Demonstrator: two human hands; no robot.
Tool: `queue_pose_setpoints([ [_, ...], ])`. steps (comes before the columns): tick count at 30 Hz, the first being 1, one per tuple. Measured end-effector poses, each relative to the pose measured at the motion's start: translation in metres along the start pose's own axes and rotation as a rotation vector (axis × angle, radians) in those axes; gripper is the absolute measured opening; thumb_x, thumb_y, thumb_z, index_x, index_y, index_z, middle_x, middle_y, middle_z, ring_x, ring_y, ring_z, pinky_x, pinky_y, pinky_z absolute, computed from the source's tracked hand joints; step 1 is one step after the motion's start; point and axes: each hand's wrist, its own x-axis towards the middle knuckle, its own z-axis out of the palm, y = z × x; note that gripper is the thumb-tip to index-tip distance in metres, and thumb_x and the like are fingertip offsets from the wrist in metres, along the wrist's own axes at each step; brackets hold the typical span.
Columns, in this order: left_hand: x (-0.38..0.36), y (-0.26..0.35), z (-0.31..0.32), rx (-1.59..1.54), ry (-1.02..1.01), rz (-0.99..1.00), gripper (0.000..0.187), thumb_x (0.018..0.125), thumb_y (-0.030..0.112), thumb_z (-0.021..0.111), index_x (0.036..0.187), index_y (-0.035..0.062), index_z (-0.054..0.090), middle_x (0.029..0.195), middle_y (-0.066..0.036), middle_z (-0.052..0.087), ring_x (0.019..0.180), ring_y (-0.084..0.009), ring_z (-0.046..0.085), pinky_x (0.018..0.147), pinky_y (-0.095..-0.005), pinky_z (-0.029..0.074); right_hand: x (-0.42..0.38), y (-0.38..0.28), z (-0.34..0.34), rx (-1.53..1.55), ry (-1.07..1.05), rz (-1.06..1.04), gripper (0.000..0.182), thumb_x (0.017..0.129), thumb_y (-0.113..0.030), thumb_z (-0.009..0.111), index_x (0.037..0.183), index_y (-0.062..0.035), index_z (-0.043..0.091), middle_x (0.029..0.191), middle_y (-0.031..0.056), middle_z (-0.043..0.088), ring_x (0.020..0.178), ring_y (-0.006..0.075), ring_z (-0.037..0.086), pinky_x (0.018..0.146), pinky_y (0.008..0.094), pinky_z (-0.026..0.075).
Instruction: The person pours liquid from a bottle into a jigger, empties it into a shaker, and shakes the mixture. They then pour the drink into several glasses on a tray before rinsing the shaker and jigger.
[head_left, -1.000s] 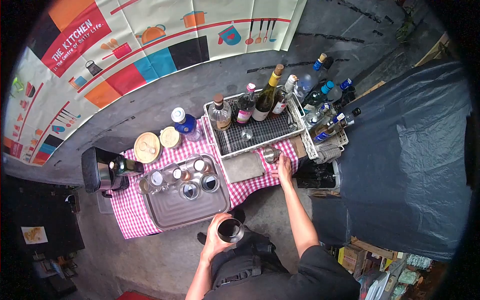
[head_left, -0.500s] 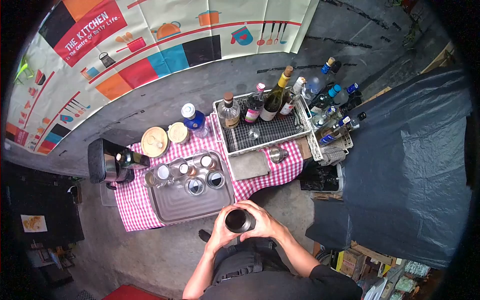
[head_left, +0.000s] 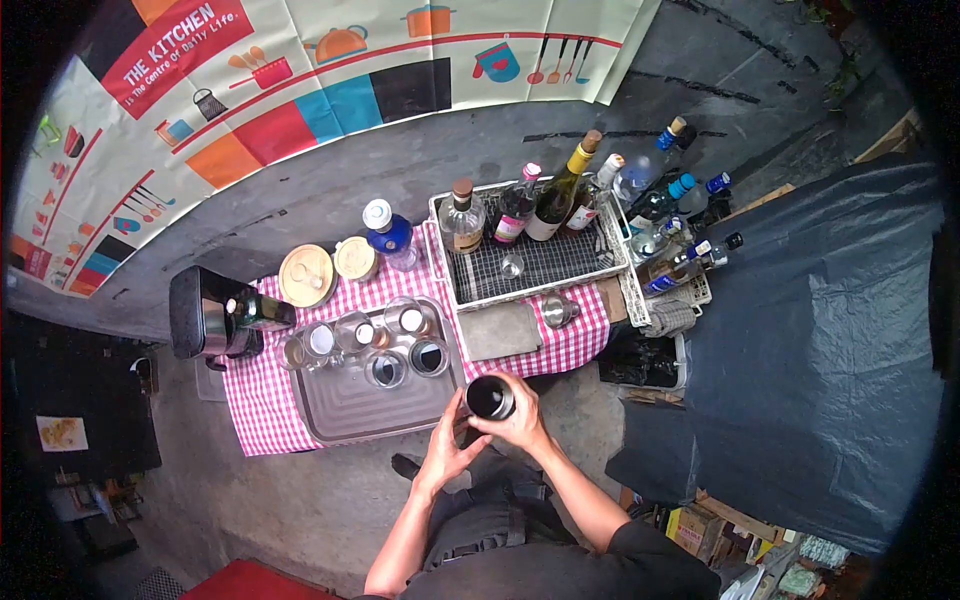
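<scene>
A metal cup like a shaker tin (head_left: 490, 398) is in my right hand (head_left: 522, 420), which wraps it from its right side. Its open mouth faces up and the inside looks dark. My left hand (head_left: 447, 452) is close below and left of the cup, thumb apart from the fingers, fingertips near the cup's side. Just beyond, a grey tray (head_left: 380, 415) holds several glasses, among them a stemless glass (head_left: 429, 357) with dark contents. A metal shaker top (head_left: 558, 311) stands on the checked cloth (head_left: 590, 335) beside a folded grey cloth (head_left: 500, 331).
Several bottles, one a yellow-necked wine bottle (head_left: 555, 205), stand in a white wire basket (head_left: 530, 290) with a small glass (head_left: 512, 266). A blue bottle (head_left: 388, 235), round wooden-lidded jars (head_left: 307, 275) and a black appliance (head_left: 195, 315) line the left. Dark plastic sheeting (head_left: 800, 350) covers the right side.
The cup has moved slightly up and right, away from my body. My left hand has come off its side and opened, while my right hand keeps its hold.
</scene>
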Motion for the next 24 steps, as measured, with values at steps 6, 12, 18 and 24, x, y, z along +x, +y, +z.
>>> queue_pose_setpoints([
  [6, 0.002, -0.021, -0.006, 0.114, -0.068, -0.149, 0.077, 0.086, 0.024, 0.082, 0.150, 0.0043, 0.044, 0.150, -0.023, 0.049, 0.137, -0.0369, 0.051, 0.111, -0.0479, 0.046, 0.052, 0.054, 0.017, -0.106, 0.198, -0.013, 0.080, 0.065, -0.028, 0.094, 0.130, -0.0013, 0.056, 0.121, 0.0199, 0.066, 0.112, 0.0375, 0.066, 0.096, 0.0455, 0.053],
  [12, 0.031, -0.040, 0.008, 0.481, -0.112, -0.055, 0.075, 0.084, 0.025, 0.080, 0.147, 0.0037, 0.046, 0.156, -0.025, 0.041, 0.143, -0.0414, 0.042, 0.117, -0.0466, 0.038, 0.087, 0.081, 0.014, -0.144, 0.256, 0.002, 0.077, 0.064, -0.022, 0.094, 0.128, -0.0004, 0.057, 0.118, 0.0198, 0.066, 0.110, 0.0379, 0.065, 0.095, 0.0459, 0.052],
  [18, 0.069, -0.041, 0.018, 0.567, -0.139, -0.004, 0.084, 0.083, 0.025, 0.080, 0.153, 0.0060, 0.037, 0.163, -0.024, 0.029, 0.143, -0.0420, 0.042, 0.115, -0.0477, 0.041, 0.084, 0.079, 0.003, -0.195, 0.326, 0.067, 0.077, 0.063, -0.022, 0.094, 0.127, -0.0005, 0.057, 0.118, 0.0200, 0.066, 0.111, 0.0386, 0.065, 0.096, 0.0460, 0.052],
  [24, 0.086, -0.046, 0.023, 0.648, -0.141, -0.015, 0.089, 0.081, 0.022, 0.081, 0.155, 0.0065, 0.034, 0.166, -0.019, 0.025, 0.141, -0.0398, 0.045, 0.114, -0.0451, 0.043, 0.065, 0.073, -0.013, -0.216, 0.365, 0.098, 0.075, 0.065, -0.023, 0.093, 0.127, -0.0009, 0.057, 0.116, 0.0202, 0.067, 0.110, 0.0388, 0.065, 0.095, 0.0461, 0.052],
])
